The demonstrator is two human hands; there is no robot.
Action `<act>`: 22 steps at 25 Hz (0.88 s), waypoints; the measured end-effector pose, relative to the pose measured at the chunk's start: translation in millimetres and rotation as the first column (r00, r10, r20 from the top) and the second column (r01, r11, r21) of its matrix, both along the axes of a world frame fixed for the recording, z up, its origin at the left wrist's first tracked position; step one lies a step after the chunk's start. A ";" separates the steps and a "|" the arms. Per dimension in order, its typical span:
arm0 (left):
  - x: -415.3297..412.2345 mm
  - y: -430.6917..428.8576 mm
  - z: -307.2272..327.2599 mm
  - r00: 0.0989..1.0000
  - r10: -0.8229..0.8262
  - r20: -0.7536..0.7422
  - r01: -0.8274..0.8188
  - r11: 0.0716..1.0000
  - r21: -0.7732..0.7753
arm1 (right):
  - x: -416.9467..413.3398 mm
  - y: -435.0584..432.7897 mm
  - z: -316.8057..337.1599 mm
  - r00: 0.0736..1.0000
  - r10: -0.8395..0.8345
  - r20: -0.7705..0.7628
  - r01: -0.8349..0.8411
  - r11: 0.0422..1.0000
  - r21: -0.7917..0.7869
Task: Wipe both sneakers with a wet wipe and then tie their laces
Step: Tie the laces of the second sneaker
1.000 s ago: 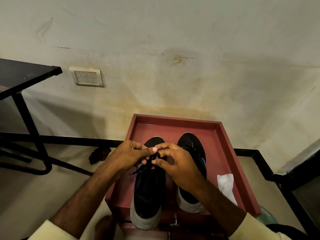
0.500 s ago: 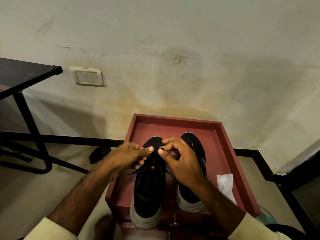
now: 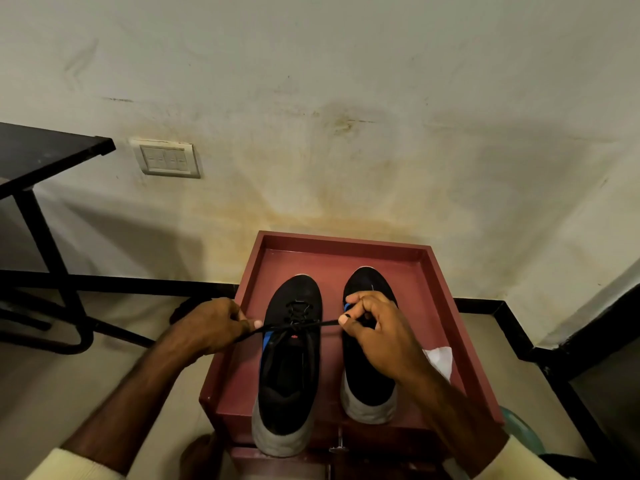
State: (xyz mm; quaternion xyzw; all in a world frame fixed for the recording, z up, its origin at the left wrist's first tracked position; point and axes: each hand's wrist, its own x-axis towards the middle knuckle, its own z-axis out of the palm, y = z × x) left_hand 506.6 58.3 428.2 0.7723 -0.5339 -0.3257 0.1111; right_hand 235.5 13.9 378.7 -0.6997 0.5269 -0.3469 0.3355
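1. Upper left of frame: edge of a dark table (image 3: 41,150), with a white switch plate (image 3: 166,159) on the wall just to its right.
2. Lower left of centre: left hand (image 3: 207,327), fingers curled, pinching one end of the black lace (image 3: 311,323) between thumb and forefinger, out past the left rim of the red tray (image 3: 346,239).
3. Centre: lace drawn taut in a near-level line across the throat of the left sneaker (image 3: 287,386), crossed at the middle. Judged thin, limp and light, and apt to slip from a loose pinch. Best held close to the crossing, near the eyelets.
4. Lower centre: left sneaker, black with a grey heel, toe toward the wall, in the tray with its heel over the near rim. Right sneaker (image 3: 367,393) just beside it, not touching, laces hidden.
5. Right of centre: right hand (image 3: 381,337), fingers curled, pinching the other lace end above the right sneaker.
6. Lower right: crumpled white wet wipe (image 3: 440,358) in the tray, partly behind the right wrist.
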 end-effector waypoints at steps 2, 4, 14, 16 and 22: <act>-2.1 0.5 -3.6 0.998 -0.047 0.048 0.049 0.998 -0.038 | -0.6 4.4 0.8 0.999 0.023 -0.048 -0.025 0.999 -0.045; -0.6 2.9 -4.0 0.994 -0.026 -0.102 0.017 0.996 -0.086 | -5.4 5.1 11.1 0.994 0.109 0.007 -0.109 0.994 -0.022; -52.5 13.6 -26.4 0.960 -0.251 0.120 0.245 0.967 0.061 | -60.3 -5.6 44.2 0.964 0.215 -0.155 -0.072 0.775 0.628; -60.5 9.1 -34.0 0.921 -0.223 0.320 0.241 0.970 -0.016 | -57.5 -6.3 34.3 0.962 0.230 -0.147 -0.097 0.793 0.601; -73.3 3.9 -25.0 0.820 -0.188 0.540 0.290 0.950 -0.110 | -48.9 -7.8 12.0 0.859 0.139 -0.493 -0.010 0.967 0.255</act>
